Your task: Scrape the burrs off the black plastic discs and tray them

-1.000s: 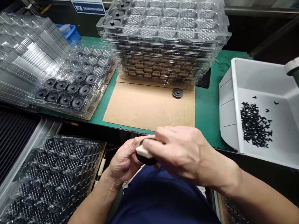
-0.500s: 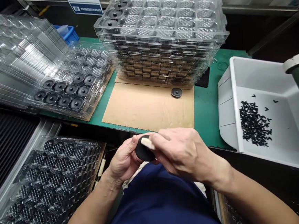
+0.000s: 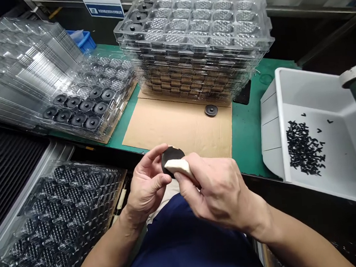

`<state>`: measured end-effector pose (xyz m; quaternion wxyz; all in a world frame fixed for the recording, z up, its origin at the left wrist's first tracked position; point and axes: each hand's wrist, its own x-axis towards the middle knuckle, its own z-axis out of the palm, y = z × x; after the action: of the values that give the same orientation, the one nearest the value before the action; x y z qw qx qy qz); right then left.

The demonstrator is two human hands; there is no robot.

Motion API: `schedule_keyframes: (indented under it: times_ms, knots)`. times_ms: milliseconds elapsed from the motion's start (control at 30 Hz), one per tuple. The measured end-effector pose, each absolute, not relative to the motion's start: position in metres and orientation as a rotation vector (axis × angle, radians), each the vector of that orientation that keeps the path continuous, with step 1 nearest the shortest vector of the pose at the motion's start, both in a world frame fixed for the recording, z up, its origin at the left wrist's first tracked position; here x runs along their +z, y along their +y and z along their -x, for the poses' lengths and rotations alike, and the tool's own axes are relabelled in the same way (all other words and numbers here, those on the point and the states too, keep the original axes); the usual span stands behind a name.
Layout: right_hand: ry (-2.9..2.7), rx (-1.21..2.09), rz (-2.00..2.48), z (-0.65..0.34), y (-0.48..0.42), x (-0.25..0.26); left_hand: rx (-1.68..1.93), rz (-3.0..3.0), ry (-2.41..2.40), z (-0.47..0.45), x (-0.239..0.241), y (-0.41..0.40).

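My left hand (image 3: pixel 147 183) holds a round black rubber-like disc (image 3: pixel 173 158) between its fingertips and thumb, just above my lap. My right hand (image 3: pixel 219 192) grips a cream foam sponge block (image 3: pixel 178 167) and presses its end against the disc's face. The sponge covers the lower part of that face. Behind them, a matching black disc (image 3: pixel 211 110) lies flat on a brown cardboard sheet (image 3: pixel 171 128), out of reach of both hands' current contact.
A tall stack of transparent trays (image 3: pixel 190 54) stands on the green bench mat (image 3: pixel 251 119). Another transparent tray (image 3: pixel 80 112) with black discs lies left, above a lower tray stack (image 3: pixel 64 216). Right stands a white bin (image 3: pixel 316 89) holding small black parts (image 3: pixel 302 148).
The disc has risen and turned its face toward me. The sponge has slid from its upper edge onto that face. My left fingers have opened out around the rim.
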<state>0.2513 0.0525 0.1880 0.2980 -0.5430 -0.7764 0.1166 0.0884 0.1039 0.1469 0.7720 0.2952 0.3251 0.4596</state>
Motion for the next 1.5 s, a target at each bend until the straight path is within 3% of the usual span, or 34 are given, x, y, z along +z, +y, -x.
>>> schedule_keyframes:
  times_ms: [300,633,1067,1500]
  knots:
    - [-2.043,0.245,1.563,-0.261,0.059,0.173,1.047,-0.645,0.746,-0.081,0.145,0.105]
    - [-2.081,0.256,1.477,-0.273,0.072,0.182,0.822,-0.585,0.667,-0.074,0.145,0.104]
    - [-1.503,0.491,2.364,-0.375,0.111,0.030,0.493,-0.596,0.742,-0.085,0.117,0.093]
    - [-1.442,0.100,2.468,-0.368,0.111,-0.019,0.640,-0.389,0.967,-0.111,0.108,0.113]
